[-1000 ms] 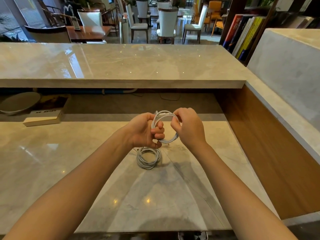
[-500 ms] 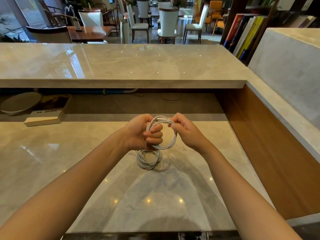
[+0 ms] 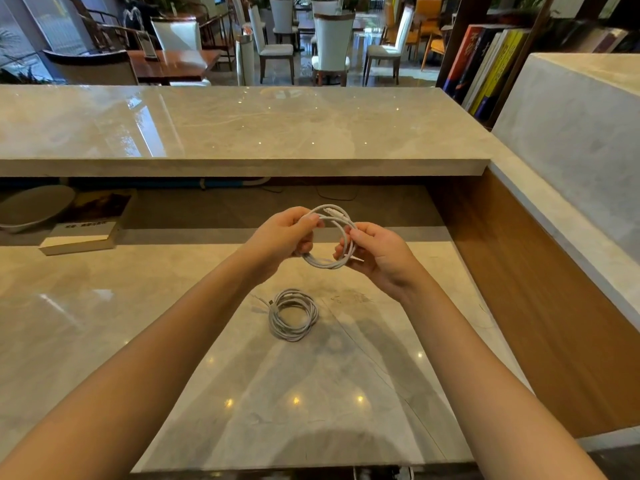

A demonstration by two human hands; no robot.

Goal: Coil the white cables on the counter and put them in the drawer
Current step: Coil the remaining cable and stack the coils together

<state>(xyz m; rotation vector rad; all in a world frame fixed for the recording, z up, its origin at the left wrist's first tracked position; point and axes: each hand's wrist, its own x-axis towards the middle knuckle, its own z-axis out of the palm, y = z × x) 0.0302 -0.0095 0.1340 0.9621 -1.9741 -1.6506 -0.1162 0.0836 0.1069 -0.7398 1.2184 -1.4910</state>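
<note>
While left hand, right hand grip cable coil, second coil on counter.

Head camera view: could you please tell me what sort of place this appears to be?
Probably the service counter of a café or restaurant: a two-level marble counter, white-backed dining chairs and a wooden table beyond it, shelved books at the right.

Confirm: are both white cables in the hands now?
No, the left hand and right hand hold one coiled cable; the second coil lies on the counter below them.
</note>
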